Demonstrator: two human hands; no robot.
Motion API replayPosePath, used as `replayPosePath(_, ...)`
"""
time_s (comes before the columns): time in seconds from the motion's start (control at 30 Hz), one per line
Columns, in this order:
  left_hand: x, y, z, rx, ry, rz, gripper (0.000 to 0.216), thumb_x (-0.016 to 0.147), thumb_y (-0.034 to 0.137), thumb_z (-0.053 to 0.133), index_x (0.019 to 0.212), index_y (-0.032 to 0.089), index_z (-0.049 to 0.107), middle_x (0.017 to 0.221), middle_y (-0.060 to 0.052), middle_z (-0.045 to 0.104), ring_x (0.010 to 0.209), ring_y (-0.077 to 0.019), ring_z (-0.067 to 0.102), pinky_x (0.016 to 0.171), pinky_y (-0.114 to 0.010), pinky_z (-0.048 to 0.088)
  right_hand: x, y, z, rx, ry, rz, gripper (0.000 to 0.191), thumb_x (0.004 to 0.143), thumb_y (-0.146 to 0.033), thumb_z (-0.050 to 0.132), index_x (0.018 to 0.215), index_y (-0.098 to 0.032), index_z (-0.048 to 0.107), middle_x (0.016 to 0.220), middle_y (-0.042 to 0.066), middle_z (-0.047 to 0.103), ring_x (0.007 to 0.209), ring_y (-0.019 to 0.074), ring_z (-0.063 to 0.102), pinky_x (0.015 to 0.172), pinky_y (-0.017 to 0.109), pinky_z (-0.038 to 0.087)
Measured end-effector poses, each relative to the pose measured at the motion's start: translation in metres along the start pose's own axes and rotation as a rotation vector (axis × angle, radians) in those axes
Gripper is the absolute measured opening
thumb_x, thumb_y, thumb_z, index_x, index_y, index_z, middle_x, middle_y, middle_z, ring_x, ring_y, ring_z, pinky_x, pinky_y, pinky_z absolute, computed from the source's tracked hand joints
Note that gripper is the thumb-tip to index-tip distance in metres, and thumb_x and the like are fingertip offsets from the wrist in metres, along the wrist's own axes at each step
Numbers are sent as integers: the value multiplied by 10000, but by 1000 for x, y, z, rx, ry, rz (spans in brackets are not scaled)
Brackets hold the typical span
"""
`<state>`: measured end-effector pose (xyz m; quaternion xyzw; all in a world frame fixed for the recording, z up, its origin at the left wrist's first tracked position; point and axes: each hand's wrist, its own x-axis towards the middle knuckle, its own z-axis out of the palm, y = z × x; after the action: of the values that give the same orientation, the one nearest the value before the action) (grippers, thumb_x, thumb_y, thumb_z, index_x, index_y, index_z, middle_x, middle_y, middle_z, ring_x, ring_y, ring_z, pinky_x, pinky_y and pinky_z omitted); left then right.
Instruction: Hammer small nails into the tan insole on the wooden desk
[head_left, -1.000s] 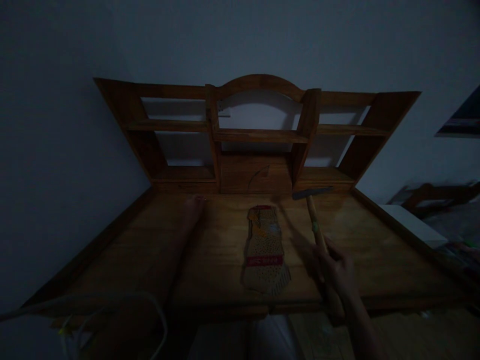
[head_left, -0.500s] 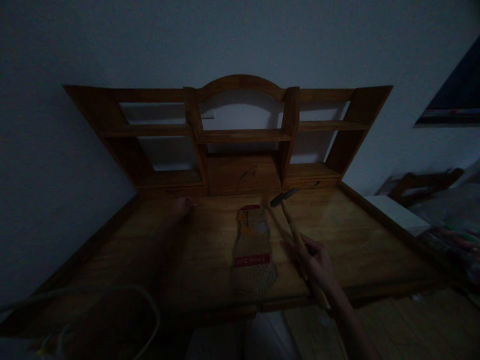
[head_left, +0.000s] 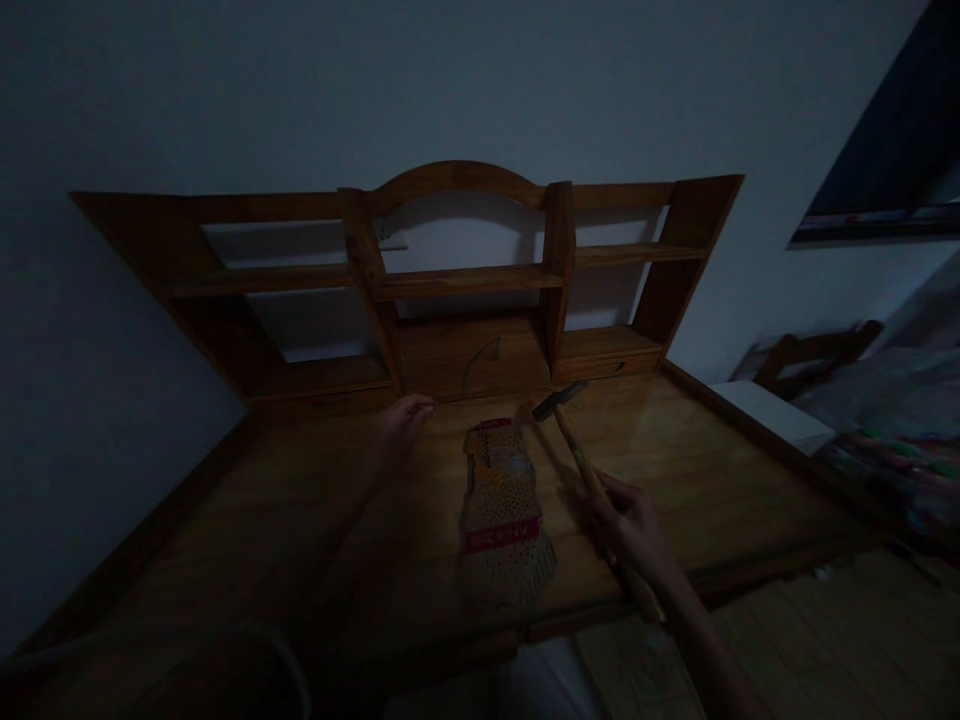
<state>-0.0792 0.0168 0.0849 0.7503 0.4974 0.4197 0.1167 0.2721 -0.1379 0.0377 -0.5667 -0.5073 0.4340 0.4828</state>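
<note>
My right hand (head_left: 626,520) is wrapped round the wooden handle of a hammer (head_left: 581,455). The hammer's dark head is raised at the far end, above the desk and to the right of a torn piece of cardboard (head_left: 501,500). That cardboard lies flat on the desk and bears dots, red bands and an orange print. My left hand (head_left: 409,412) is closed in a pinch over the desk's back part, left of the cardboard. Whatever its fingertips hold is too small and dark to name.
The wooden desk (head_left: 675,470) carries a hutch with shelves (head_left: 469,285) along its back, against the wall. A pale cord (head_left: 289,665) loops at the lower left. To the right stand a white surface (head_left: 772,412), a wooden chair back (head_left: 817,352) and plastic-wrapped things (head_left: 892,455).
My left hand has moved right, closer to the cardboard. The hammer stays in my right hand in nearly the same pose. The whole view has shifted slightly.
</note>
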Motion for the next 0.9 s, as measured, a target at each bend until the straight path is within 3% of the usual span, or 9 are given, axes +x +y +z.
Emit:
replayPosePath(0.1, -17, 42, 23, -408, -74, -78, 345, 816, 429, 637, 938, 106, 639, 896, -66, 654, 820, -131, 635, 778, -226, 511, 0, -2, 1, -18, 23, 8, 576, 856, -521, 602, 1287, -138, 584, 716, 39, 552, 529, 105, 473, 430, 203, 353)
replayPosePath(0.17, -28, 49, 40, -593, -84, -125, 329, 758, 389, 708, 872, 95, 609, 834, -76, 648, 736, -135, 637, 727, -244, 533, 0, -2, 1, -36, 35, -5, 526, 859, -508, 605, 1247, -153, 617, 751, 42, 561, 558, 97, 480, 452, 195, 358)
replayPosePath(0.23, -37, 42, 56, -663, -105, -50, 254, 763, 338, 719, 819, 99, 654, 875, -75, 633, 770, -133, 636, 747, -255, 540, -1, -2, 0, -46, 36, 7, 523, 864, -523, 591, 1257, -180, 608, 661, 20, 509, 475, 91, 432, 419, 205, 323)
replayPosePath(0.27, -41, 37, 62, -661, -96, -23, 240, 760, 330, 726, 796, 102, 659, 882, -74, 628, 771, -135, 636, 730, -254, 540, -1, -2, 0, -44, 35, 21, 535, 865, -540, 581, 1274, -195, 594, 614, 9, 473, 432, 90, 402, 399, 210, 302)
replayPosePath(0.4, -49, 23, 75, -609, -247, -236, 355, 761, 429, 721, 905, 110, 662, 858, -84, 665, 782, -161, 657, 750, -254, 532, -2, -1, -1, -28, 15, 51, 546, 858, -572, 577, 1281, -226, 578, 616, 5, 451, 414, 87, 391, 379, 211, 294)
replayPosePath(0.7, -55, 35, 70, -343, -240, -136, 273, 798, 417, 678, 903, 166, 699, 914, 1, 676, 821, -106, 657, 769, -195, 532, 1, 1, -1, -79, 37, 19, 527, 844, -541, 613, 1248, -203, 612, 641, 13, 478, 452, 71, 389, 407, 193, 310)
replayPosePath(0.8, -54, 39, 69, -312, -268, -148, 262, 794, 391, 681, 901, 152, 687, 894, -4, 673, 797, -101, 652, 750, -192, 521, 0, 1, -2, -89, 44, 4, 536, 834, -543, 624, 1244, -198, 622, 720, 36, 547, 532, 96, 457, 434, 196, 344)
replayPosePath(0.9, -53, 39, 70, -307, -292, -129, 258, 808, 388, 669, 895, 146, 672, 877, -7, 667, 782, -90, 641, 730, -177, 507, 0, 3, -2, -56, 16, 43, 582, 839, -567, 602, 1308, -223, 576, 659, 20, 528, 472, 124, 455, 392, 227, 343)
